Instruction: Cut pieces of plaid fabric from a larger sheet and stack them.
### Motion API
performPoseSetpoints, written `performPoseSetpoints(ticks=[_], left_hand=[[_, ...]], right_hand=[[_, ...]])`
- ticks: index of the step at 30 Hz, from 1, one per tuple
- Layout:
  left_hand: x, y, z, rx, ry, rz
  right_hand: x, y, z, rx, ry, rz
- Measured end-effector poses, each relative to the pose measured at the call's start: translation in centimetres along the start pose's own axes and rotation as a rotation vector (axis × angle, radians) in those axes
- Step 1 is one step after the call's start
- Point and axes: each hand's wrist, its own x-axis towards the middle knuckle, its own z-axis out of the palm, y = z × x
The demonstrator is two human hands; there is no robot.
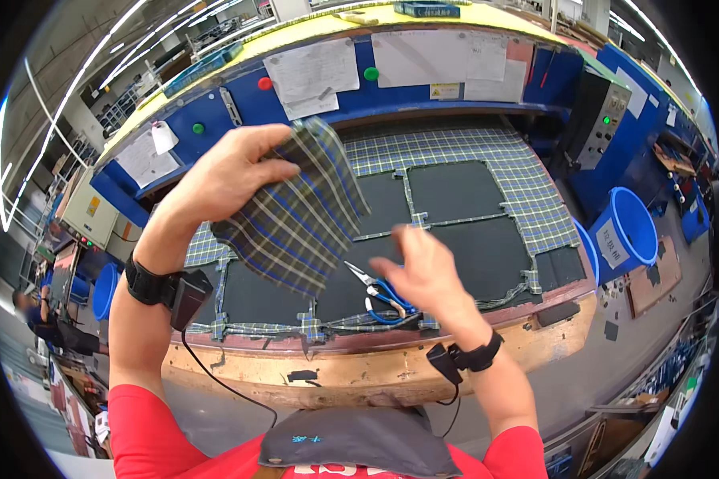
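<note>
My left hand (230,174) is raised at the left, thumb and fingers pinching the top edge of a cut plaid fabric piece (299,219). This green, blue and white piece hangs over the table. My right hand (430,273), somewhat blurred, hovers over the work surface with thumb and fingers apart and nothing seen in it. Just below it lie scissors with blue handles (391,307), their blades pointing up and left. Beneath everything is a larger plaid cloth (535,191) with big cut-outs, through which a dark surface (455,191) shows. Its narrow strips run along the near side.
A blue board (351,60) with pinned papers and round magnets rises behind the table. At the right stand a control box (601,120) with a green light and a blue bin (633,227). Dark scraps (302,375) lie on the wooden front edge. Another person (56,319) is far left.
</note>
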Motion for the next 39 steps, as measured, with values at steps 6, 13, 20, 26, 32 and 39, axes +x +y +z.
performPoseSetpoints(ticks=[6, 13, 20, 26, 32, 39], left_hand=[[-3.1, 5.7, 2.6, 0.18, -0.168, 0.225], [-4.4, 7.3, 4.7, 0.172, -0.207, 0.446], [-3.8, 4.9, 6.3, -0.108, -0.3, 0.541], [-2.6, 5.8, 9.9, -0.172, -0.403, 0.661], [-3.7, 11.5, 14.8, -0.09, -0.353, 1.171], [-7.6, 16.1, 21.4, 0.047, -0.457, 1.515]], right_hand=[[3.9, -5.5, -8.2, 0.415, 0.097, -0.108], [-1.2, -8.7, -10.2, 0.835, -0.006, 0.062], [-6.7, -12.5, -11.6, 0.389, 0.338, 0.008], [-12.5, -13.6, -11.8, 0.201, 0.529, 0.3], [-20.3, -16.0, -15.1, 0.098, 0.614, 0.513], [-26.0, -21.3, -15.3, -0.598, 0.313, 0.673]])
